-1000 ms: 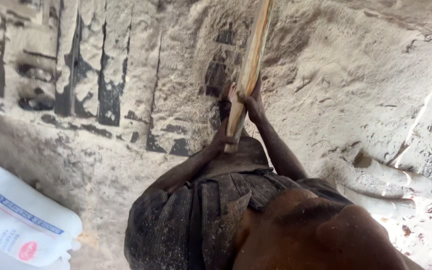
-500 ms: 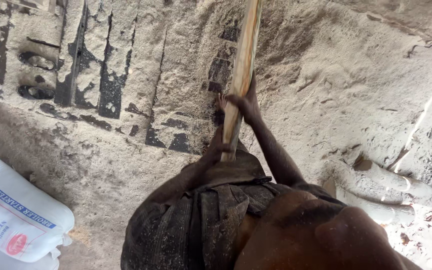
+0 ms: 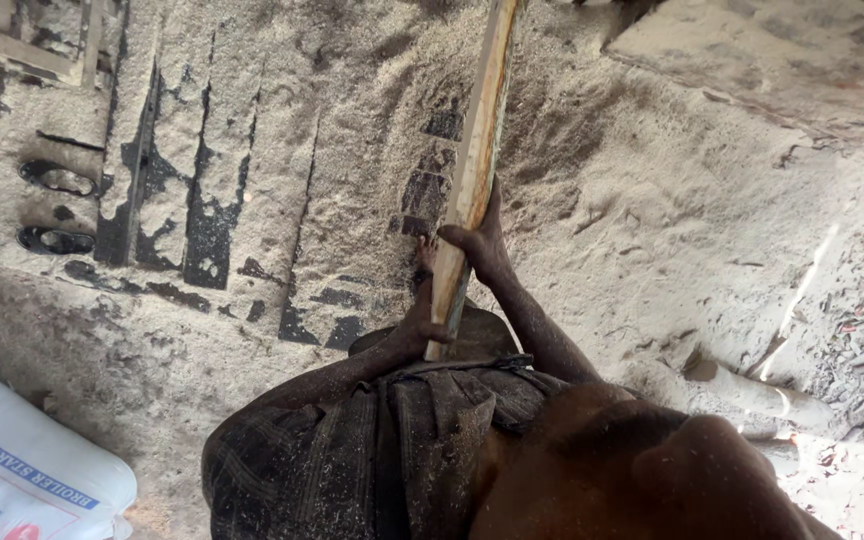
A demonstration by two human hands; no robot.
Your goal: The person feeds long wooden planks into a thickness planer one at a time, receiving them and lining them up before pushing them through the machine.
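1. Sawdust (image 3: 652, 200) lay heaped around a long wooden handle (image 3: 477, 150) — left hand (image 3: 422, 325) and right hand (image 3: 482, 245) both clenched it.
2. White sack (image 3: 22, 470) with blue-and-red print sat lower left, well apart.

Both hands grip a long wooden handle (image 3: 474, 170) that runs up out of the top of the view. The right hand (image 3: 482, 245) clasps it higher up, the left hand (image 3: 420, 325) near its lower end. All around lies pale sawdust (image 3: 652, 200) (dark slatted gaps show at left). A white sack (image 3: 22, 470) lies at lower left.
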